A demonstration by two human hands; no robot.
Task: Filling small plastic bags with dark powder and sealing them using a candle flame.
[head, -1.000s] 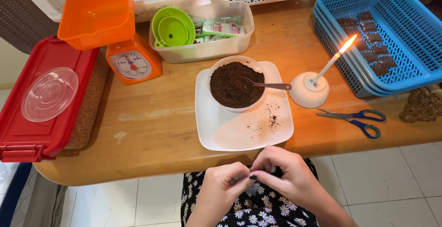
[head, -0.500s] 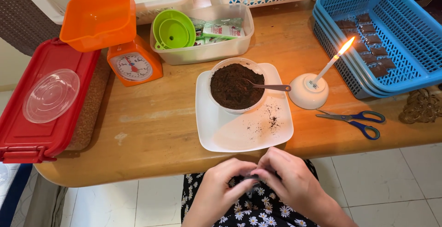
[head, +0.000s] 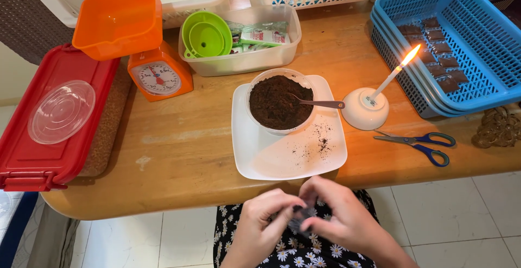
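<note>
My left hand (head: 264, 221) and my right hand (head: 337, 217) meet below the table's front edge, over my flowered lap. Between their fingertips they pinch a small clear plastic packet (head: 300, 220), mostly hidden by the fingers. Just beyond, on the wooden table (head: 179, 137), a white square plate (head: 282, 156) carries a bowl of dark brown powder (head: 278, 102) with a spoon (head: 320, 103) resting in it. Dark crumbs speckle the plate.
A lit candle (head: 393, 72) leans in a white holder (head: 364, 110), with blue-handled scissors (head: 420, 140) nearby. Blue baskets (head: 467, 23) hold several dark filled packets. An orange scale (head: 157, 75), green funnels (head: 205, 34) in a clear tub, and a red box (head: 38, 159) with a clear lid stand left.
Both hands shifted slightly lower and to the right while working the small packet between the fingers. Nothing on the table moved.
</note>
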